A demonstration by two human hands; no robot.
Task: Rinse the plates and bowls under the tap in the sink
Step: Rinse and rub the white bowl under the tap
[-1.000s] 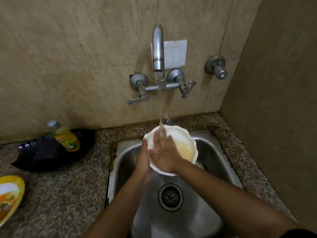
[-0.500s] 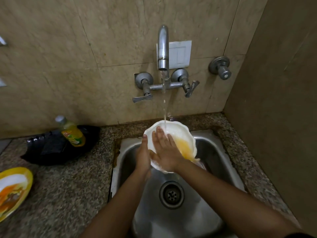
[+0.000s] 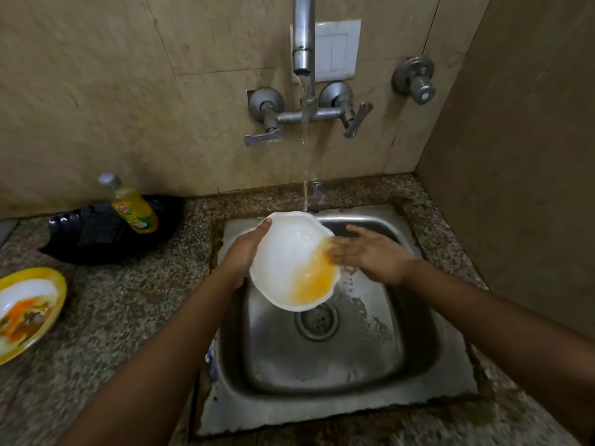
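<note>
The left hand (image 3: 243, 252) gripped the white bowl (image 3: 286, 252) by its left rim while the right hand (image 3: 373, 254) — fingers straight and spread — touched its orange-smeared right side. The bowl was held tilted above the sink (image 3: 418, 349), water from the tap (image 3: 303, 43) striking its far rim. A soiled yellow plate (image 3: 29, 310) lay on the table (image 3: 112, 317) to the left.

Head-worn view (wide-angle), facing forward and down, close above sink (image 3: 322, 410); wall (image 3: 128, 91) ahead
</note>
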